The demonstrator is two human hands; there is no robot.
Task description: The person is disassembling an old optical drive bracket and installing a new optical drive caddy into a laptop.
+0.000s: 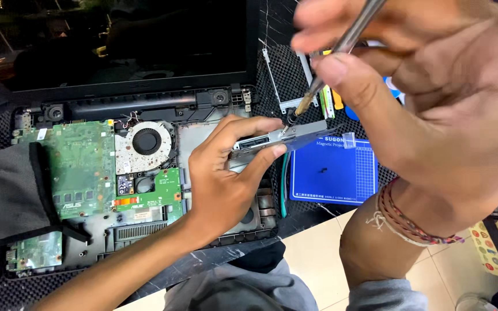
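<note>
Left hand (220,178) clamps one flat grey metal drive (278,138) above one opened black laptop base (145,173) (single round fan (147,141) exposed); right hand (427,92) grips one steel-shafted screwdriver (341,49), tip on the drive.

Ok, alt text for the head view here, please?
A left hand holds a slim metal drive over an opened laptop while the right hand sets a screwdriver tip against it. A blue mat lies beside.

You are at an electronics repair bench: an opened laptop (139,173) with bare green circuit boards (79,164), a blue magnetic project mat (332,170), scattered tools on the tabletop (283,75).
</note>
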